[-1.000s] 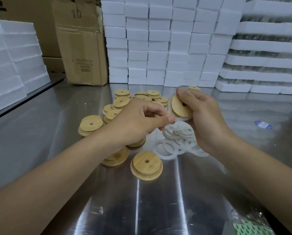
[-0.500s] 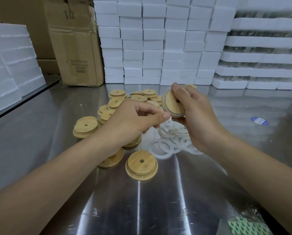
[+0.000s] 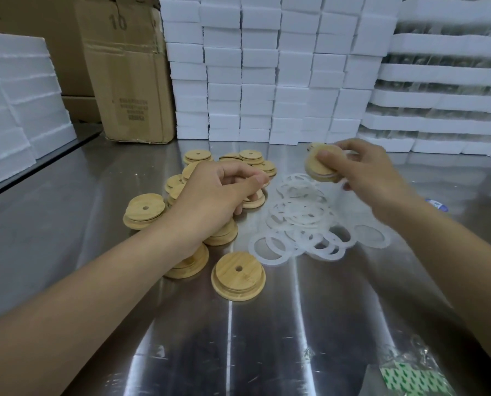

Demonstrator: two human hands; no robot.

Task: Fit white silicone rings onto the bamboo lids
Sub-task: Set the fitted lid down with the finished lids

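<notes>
While the right hand (image 3: 374, 174) grips a bamboo lid (image 3: 313, 168), the left hand (image 3: 212, 194) curls closed — empty.

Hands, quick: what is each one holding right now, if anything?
Left hand: fingers curled above the loose bamboo lids; cannot tell if it grips anything.
Right hand: holds one bamboo lid, a white ring at its edge.
</notes>
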